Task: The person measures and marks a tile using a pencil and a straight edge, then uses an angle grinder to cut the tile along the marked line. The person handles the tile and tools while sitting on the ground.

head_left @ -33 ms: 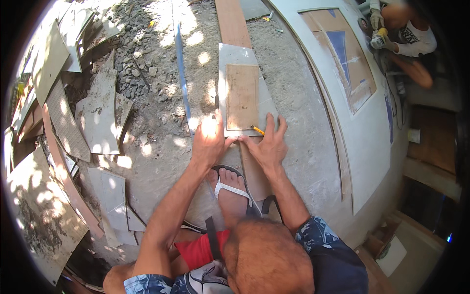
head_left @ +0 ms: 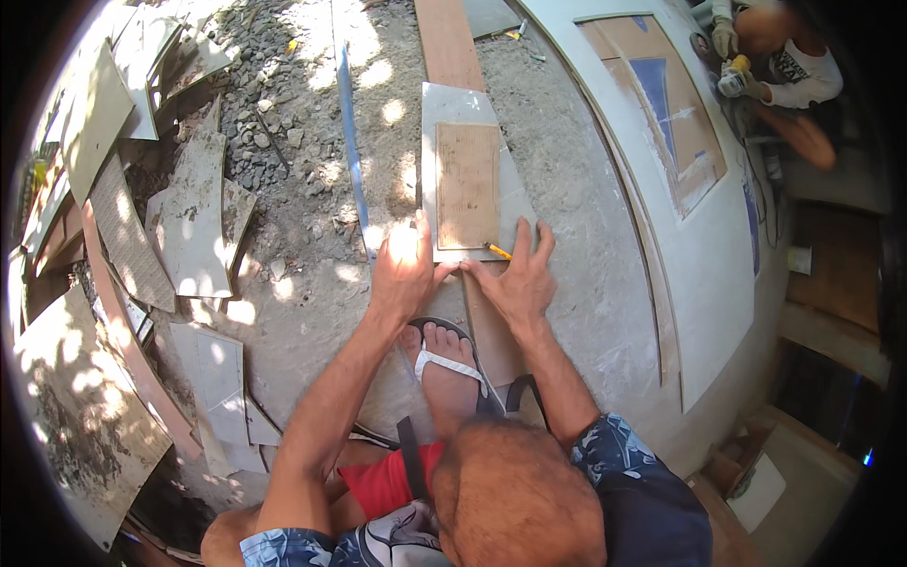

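Note:
A pale grey sheet [head_left: 460,106] lies lengthwise in front of me, with a smaller brown rectangular board [head_left: 467,184] on top of it. My left hand [head_left: 402,271] rests at the sheet's near left corner, fingers stretched forward and thumb pointing inward. On the other side, my right hand [head_left: 518,286] is spread, its fingers apart and pointing away from me. Both thumbs come together at the sheet's near edge; whether they pinch anything there I cannot make out. Just left of my right fingers lies a short yellow pencil-like tool [head_left: 498,251] with a dark end.
Broken sheets [head_left: 194,213] are heaped at the left, beside gravel [head_left: 269,123]. A long brown strip [head_left: 450,47] extends beyond the grey sheet. To the right stands a large white panel [head_left: 652,198]. A gloved co-worker [head_left: 789,71] holds a yellow power tool [head_left: 734,74]. My sandalled foot [head_left: 446,373] is below my hands.

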A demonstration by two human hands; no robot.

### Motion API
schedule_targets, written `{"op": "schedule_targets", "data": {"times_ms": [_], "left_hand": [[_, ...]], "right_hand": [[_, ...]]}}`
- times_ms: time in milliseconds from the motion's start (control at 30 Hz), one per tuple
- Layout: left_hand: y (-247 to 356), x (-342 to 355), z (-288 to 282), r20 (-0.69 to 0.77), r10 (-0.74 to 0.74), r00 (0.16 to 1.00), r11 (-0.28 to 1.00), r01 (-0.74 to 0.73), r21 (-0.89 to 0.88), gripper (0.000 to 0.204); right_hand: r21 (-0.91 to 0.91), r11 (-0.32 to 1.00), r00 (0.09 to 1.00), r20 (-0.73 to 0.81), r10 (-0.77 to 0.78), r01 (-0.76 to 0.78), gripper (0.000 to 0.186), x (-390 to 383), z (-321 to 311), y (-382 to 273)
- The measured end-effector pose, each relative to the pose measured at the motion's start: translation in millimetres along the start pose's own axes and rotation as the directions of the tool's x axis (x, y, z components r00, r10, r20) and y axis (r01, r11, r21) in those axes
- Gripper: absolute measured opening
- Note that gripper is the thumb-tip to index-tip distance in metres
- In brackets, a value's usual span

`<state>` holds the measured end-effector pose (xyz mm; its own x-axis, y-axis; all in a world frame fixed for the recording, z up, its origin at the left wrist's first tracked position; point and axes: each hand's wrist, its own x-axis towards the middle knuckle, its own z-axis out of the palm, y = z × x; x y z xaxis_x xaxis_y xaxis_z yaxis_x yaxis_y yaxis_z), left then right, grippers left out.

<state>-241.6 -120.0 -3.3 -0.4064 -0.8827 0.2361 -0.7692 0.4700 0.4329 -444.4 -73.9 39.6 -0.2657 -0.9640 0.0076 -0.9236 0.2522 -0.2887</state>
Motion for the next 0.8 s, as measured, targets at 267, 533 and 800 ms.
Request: {"op": "schedule_targets", "data": {"times_ms": [267,533,800], "left_hand": [[-25,-5,2,0.022,0.057,0.998,0.997,-0.055,-0.052,0.103],[-4,40,-16,0.362,-0.463,0.809,0.464,0.569,-0.679,0.076],[-30,119,-89,0.629,-0.471,0.619,0.227,0.774,-0.591,0.04]], "right_hand": [[-0.006,0.998,0.994,0.084,-0.068,0.068,0.098,16,-11,41],[0.184,0.967,0.951,0.22,-0.216,0.177,0.065,39,-41,90],[0.636,0.771,0.963,0.218,-0.157,-0.018,0.058,51,-127,45]]}}
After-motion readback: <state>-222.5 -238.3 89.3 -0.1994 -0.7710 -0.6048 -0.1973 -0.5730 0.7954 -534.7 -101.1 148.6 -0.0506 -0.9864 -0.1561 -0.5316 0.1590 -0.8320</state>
